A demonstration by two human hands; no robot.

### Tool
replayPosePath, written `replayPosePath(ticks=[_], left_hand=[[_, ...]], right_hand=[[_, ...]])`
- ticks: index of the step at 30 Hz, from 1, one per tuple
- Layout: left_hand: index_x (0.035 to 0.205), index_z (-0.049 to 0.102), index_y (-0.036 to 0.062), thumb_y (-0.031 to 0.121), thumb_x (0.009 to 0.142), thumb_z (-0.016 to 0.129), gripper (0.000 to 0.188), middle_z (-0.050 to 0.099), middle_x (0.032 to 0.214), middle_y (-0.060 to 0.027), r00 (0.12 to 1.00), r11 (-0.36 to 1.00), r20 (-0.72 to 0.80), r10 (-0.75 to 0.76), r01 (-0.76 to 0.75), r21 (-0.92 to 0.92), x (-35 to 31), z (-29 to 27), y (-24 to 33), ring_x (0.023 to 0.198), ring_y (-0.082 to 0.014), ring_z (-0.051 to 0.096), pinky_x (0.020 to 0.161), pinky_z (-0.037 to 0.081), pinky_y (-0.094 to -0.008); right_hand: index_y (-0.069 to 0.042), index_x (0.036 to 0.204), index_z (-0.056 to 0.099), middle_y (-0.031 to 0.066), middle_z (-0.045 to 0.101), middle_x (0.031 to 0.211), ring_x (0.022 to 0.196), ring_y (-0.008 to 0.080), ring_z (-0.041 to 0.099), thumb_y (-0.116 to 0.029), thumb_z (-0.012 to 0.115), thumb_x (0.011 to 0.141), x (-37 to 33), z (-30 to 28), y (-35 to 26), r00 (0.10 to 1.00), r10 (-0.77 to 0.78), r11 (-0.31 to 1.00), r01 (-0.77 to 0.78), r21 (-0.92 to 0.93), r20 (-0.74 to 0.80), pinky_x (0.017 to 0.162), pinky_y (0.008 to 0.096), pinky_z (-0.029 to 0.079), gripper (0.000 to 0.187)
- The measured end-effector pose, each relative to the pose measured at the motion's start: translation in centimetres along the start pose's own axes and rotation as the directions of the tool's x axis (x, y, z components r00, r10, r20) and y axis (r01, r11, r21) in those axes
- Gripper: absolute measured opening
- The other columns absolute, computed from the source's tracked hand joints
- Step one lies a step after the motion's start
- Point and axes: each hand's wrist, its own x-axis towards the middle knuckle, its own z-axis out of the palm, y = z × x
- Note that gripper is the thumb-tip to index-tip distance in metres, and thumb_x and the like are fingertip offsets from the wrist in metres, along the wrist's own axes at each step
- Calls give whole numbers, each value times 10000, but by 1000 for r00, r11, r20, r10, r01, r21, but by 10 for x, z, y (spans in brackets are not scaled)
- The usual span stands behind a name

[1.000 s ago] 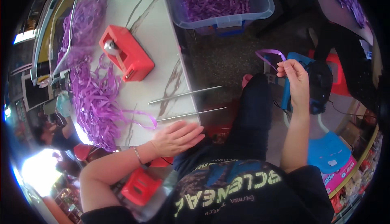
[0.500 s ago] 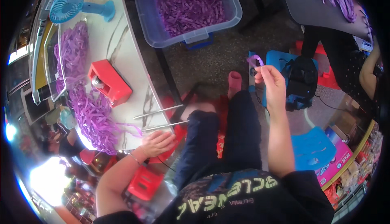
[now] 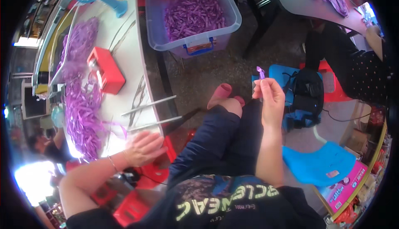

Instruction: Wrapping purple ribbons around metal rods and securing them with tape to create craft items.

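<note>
The upraised right hand [image 3: 272, 100] pinches a purple ribbon [image 3: 261, 73] (left hand [image 3: 144, 148] loosely outstretched).

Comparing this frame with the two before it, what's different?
The purple strip in the right hand has gone from a wide open loop to a short twisted end showing. The view has shifted. The right hand keeps its grip; the left hand stays near the table edge. The red tape dispenser and metal rods lie as before.

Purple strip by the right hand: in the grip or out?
In: the right hand pinches the purple strip, whose short visible end sticks up above thumb and forefinger.
</note>
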Motion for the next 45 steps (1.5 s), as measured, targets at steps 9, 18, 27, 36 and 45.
replayPosePath(ticks=[9,18,27,36,45], left_hand=[[1218,472,119,196,660,650,591,410,1298,-134,995,992,-15,-102,102,68,-5,4,10,1219,-293,377,999,303,-454],[1239,430,96,188,728,625,555,361,1346,-100,992,998,-109,-65,64,-8,-9,8,13,1260,-267,327,1027,284,-427],[1188,466,72,201,731,627,502,405,1301,-109,992,993,-118,-54,41,-111,-12,6,9,1225,-255,366,1005,304,-408],[1192,470,80,193,724,630,507,407,1310,-102,994,991,-79,-74,64,-116,-8,-1,3,1230,-245,370,998,311,-413],[1171,490,91,155,666,651,534,430,1283,-107,994,987,-67,-86,75,-144,-6,7,5,1206,-279,397,974,329,-435]], right_hand=[[-18,846,594,-1,564,668,564,33,484,-156,509,899,-95,4,28,990,-56,998,59,-21,132,523,156,381,170],[-68,835,589,130,594,821,800,325,566,-227,541,825,-79,12,167,891,-316,369,431,-823,325,690,425,445,166],[-135,907,570,139,611,837,804,347,581,-274,496,855,-65,25,185,931,-145,258,363,-895,336,669,450,452,165],[-174,918,547,153,620,769,749,378,586,-346,465,868,17,19,190,965,-30,190,262,-946,262,642,458,449,197],[-98,803,586,-11,549,657,565,56,489,-222,495,876,15,-43,177,983,114,875,-169,-454,-145,502,216,374,170]])
